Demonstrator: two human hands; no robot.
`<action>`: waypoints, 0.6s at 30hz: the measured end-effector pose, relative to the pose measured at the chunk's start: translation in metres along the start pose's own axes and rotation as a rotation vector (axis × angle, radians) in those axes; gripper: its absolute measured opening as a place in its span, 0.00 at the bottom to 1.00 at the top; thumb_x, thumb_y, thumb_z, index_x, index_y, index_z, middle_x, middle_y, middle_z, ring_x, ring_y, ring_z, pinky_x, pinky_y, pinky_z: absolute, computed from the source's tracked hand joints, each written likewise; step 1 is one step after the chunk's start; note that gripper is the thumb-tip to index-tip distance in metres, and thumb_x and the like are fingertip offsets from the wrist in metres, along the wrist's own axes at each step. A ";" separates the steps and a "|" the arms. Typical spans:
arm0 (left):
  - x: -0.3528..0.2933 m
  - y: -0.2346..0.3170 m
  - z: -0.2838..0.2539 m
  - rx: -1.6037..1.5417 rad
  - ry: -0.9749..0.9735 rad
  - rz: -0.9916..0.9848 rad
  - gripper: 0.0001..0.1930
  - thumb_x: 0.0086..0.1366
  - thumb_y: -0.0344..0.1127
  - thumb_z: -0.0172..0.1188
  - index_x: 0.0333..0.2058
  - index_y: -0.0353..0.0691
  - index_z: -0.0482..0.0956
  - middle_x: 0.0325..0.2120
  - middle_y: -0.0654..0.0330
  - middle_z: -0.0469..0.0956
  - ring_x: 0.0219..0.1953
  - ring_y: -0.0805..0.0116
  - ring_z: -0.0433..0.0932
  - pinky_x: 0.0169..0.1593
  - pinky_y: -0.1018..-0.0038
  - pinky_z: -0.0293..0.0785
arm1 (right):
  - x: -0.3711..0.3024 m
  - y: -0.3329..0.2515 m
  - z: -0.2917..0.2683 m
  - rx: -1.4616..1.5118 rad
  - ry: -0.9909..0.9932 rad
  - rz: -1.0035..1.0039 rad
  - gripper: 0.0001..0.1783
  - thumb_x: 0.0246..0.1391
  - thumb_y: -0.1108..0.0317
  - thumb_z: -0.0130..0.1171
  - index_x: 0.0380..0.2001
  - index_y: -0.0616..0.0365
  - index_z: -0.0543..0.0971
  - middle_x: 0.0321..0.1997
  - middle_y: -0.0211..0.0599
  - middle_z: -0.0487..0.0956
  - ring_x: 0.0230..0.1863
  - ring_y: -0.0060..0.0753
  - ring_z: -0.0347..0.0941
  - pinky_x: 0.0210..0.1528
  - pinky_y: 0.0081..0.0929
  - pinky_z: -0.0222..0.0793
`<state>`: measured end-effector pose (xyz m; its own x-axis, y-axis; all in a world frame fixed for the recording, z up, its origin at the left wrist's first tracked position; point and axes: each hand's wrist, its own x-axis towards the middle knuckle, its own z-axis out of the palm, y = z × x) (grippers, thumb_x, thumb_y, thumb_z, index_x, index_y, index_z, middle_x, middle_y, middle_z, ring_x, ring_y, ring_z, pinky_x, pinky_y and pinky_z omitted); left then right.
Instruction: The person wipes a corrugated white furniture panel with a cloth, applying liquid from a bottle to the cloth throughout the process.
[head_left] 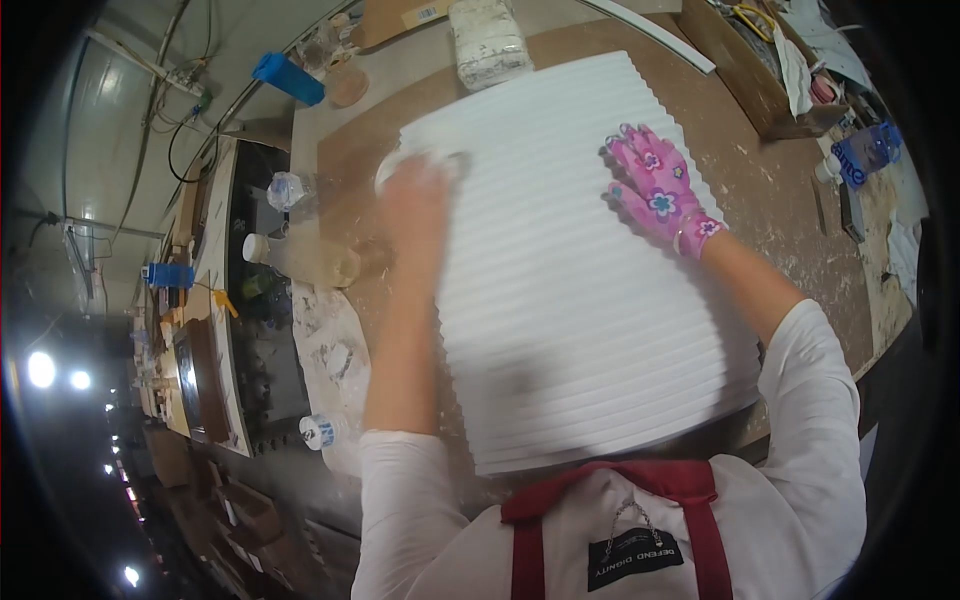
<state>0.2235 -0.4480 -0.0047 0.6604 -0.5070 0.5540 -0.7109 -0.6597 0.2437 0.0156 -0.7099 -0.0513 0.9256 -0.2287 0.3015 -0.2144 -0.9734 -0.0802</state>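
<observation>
panel (pixel 590 300): white ribbed sheet lying flat on workbench (pixel 760 200).
left hand (pixel 418 190): blurred at 11 o'clock corner, grip cannot be told.
right hand (pixel 655 190): gloved, released, palm flat at 1 o'clock.
advice: she should press evenly along ribs.

The panel (pixel 580 290) looks matt white, ribbed in even ridges. The bench (pixel 760 200) beneath it looks like raw brown board, rough and flecked with white dust. On the panel's right, the right hand (pixel 655 190) wears a pink flowered knit glove. At its left corner, the bare left hand (pixel 418 195) presses a white pad (pixel 400 165), blurred.
</observation>
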 end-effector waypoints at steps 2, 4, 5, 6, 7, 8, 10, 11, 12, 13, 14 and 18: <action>0.000 0.031 0.032 -0.019 0.019 0.197 0.17 0.60 0.41 0.59 0.48 0.46 0.79 0.50 0.56 0.76 0.55 0.53 0.70 0.57 0.56 0.67 | 0.028 -0.006 0.004 0.007 0.152 -0.073 0.33 0.62 0.47 0.46 0.65 0.52 0.62 0.71 0.46 0.58 0.72 0.49 0.49 0.71 0.50 0.40; -0.008 0.069 0.080 -0.006 -0.126 0.268 0.18 0.60 0.41 0.59 0.49 0.48 0.79 0.50 0.58 0.76 0.51 0.55 0.72 0.51 0.59 0.71 | 0.040 -0.001 0.025 -0.040 0.038 -0.034 0.34 0.62 0.46 0.45 0.65 0.52 0.62 0.71 0.46 0.58 0.72 0.49 0.49 0.71 0.50 0.40; -0.014 0.090 0.086 0.093 -0.059 0.244 0.19 0.61 0.43 0.58 0.51 0.49 0.78 0.53 0.59 0.73 0.53 0.56 0.71 0.51 0.59 0.72 | 0.043 0.010 0.033 -0.092 -0.065 0.039 0.34 0.62 0.46 0.45 0.66 0.52 0.61 0.71 0.47 0.58 0.72 0.50 0.49 0.71 0.51 0.40; -0.009 0.082 0.082 0.016 -0.154 0.232 0.19 0.63 0.43 0.56 0.52 0.49 0.77 0.54 0.58 0.72 0.55 0.55 0.69 0.54 0.59 0.70 | 0.045 0.009 0.031 -0.081 -0.087 0.055 0.34 0.63 0.45 0.43 0.66 0.52 0.61 0.71 0.47 0.58 0.73 0.49 0.49 0.72 0.50 0.40; -0.010 0.070 0.078 -0.067 -0.259 0.214 0.19 0.64 0.43 0.55 0.53 0.50 0.76 0.56 0.58 0.71 0.57 0.54 0.68 0.57 0.59 0.68 | 0.048 0.008 0.028 -0.080 -0.090 0.042 0.34 0.63 0.45 0.43 0.66 0.52 0.61 0.71 0.47 0.58 0.73 0.49 0.49 0.72 0.50 0.40; -0.018 0.047 0.074 -0.011 -0.250 0.198 0.19 0.66 0.42 0.53 0.54 0.49 0.75 0.56 0.56 0.70 0.59 0.53 0.66 0.58 0.59 0.66 | 0.046 0.005 0.026 -0.052 -0.104 0.034 0.34 0.63 0.45 0.43 0.66 0.52 0.61 0.71 0.47 0.58 0.73 0.49 0.48 0.72 0.49 0.39; -0.032 -0.011 0.059 0.076 -0.224 0.134 0.18 0.68 0.39 0.49 0.56 0.47 0.74 0.58 0.53 0.69 0.61 0.51 0.64 0.60 0.57 0.64 | 0.043 0.003 0.025 -0.022 -0.114 0.046 0.34 0.63 0.45 0.43 0.66 0.52 0.61 0.71 0.46 0.58 0.74 0.47 0.47 0.73 0.48 0.37; -0.039 -0.041 0.047 0.102 -0.205 0.089 0.18 0.69 0.38 0.48 0.56 0.45 0.73 0.60 0.52 0.67 0.62 0.51 0.62 0.60 0.56 0.64 | 0.042 0.007 0.023 -0.021 -0.111 0.054 0.34 0.63 0.45 0.43 0.66 0.52 0.61 0.71 0.46 0.58 0.74 0.47 0.47 0.73 0.48 0.37; -0.049 -0.079 0.032 0.078 -0.131 0.050 0.19 0.70 0.41 0.46 0.53 0.40 0.75 0.57 0.49 0.70 0.61 0.50 0.65 0.63 0.58 0.62 | 0.044 0.003 0.024 -0.023 -0.109 0.052 0.34 0.63 0.45 0.43 0.67 0.51 0.61 0.71 0.45 0.58 0.74 0.47 0.47 0.73 0.48 0.37; -0.029 -0.072 0.008 0.068 -0.508 -0.267 0.18 0.71 0.40 0.43 0.52 0.38 0.76 0.54 0.44 0.72 0.58 0.47 0.68 0.61 0.60 0.65 | 0.039 0.016 0.025 -0.053 -0.115 0.092 0.34 0.63 0.45 0.43 0.67 0.51 0.61 0.71 0.45 0.58 0.74 0.46 0.47 0.73 0.47 0.37; -0.065 -0.152 -0.008 0.060 -0.351 -0.360 0.16 0.69 0.36 0.46 0.49 0.35 0.77 0.47 0.40 0.75 0.50 0.44 0.73 0.55 0.59 0.69 | 0.047 -0.009 0.026 0.000 -0.100 0.042 0.34 0.63 0.45 0.43 0.67 0.51 0.61 0.71 0.45 0.58 0.74 0.46 0.47 0.73 0.47 0.37; 0.012 -0.041 -0.012 -0.025 -0.070 -0.126 0.16 0.63 0.36 0.55 0.45 0.31 0.77 0.43 0.40 0.77 0.44 0.42 0.74 0.50 0.55 0.70 | 0.037 0.010 0.027 -0.057 -0.103 0.102 0.34 0.63 0.45 0.44 0.66 0.51 0.62 0.71 0.44 0.59 0.73 0.46 0.47 0.73 0.47 0.38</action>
<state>0.2576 -0.4206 0.0012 0.7595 -0.4589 0.4611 -0.6264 -0.7072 0.3279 0.0562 -0.7274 -0.0669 0.9246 -0.3272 0.1952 -0.3237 -0.9448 -0.0505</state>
